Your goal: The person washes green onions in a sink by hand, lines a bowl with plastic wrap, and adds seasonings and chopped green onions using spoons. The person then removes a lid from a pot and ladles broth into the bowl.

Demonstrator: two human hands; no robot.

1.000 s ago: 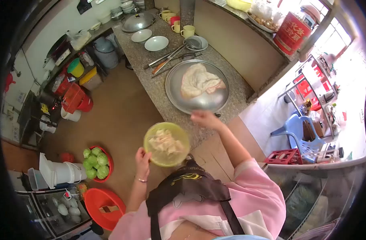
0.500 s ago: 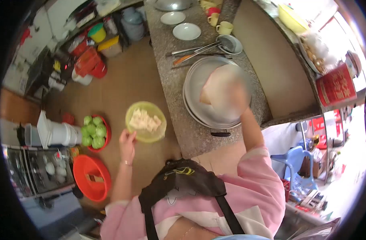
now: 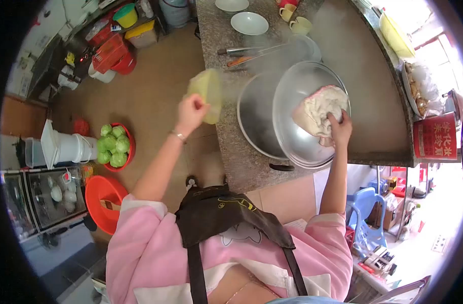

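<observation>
Steam over the granite counter [image 3: 241,175]! Large metal pot [image 3: 259,119] half uncovered, its round lid [image 3: 293,134] tilted across it, right hand [image 3: 341,130] grasping the crumpled cloth [image 3: 312,112] against it; left hand [image 3: 192,114] pinches the tipped yellow bowl [image 3: 211,93].

Single head-worn camera, looking steeply down and forward over chest, both hands [image 3: 192,112] [image 3: 340,130], counter [image 3: 246,172].

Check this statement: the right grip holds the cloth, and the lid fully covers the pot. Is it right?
Not quite: the head view shows the lid tilted aside, leaving the pot partly uncovered. The right grip does hold the cloth.
</observation>
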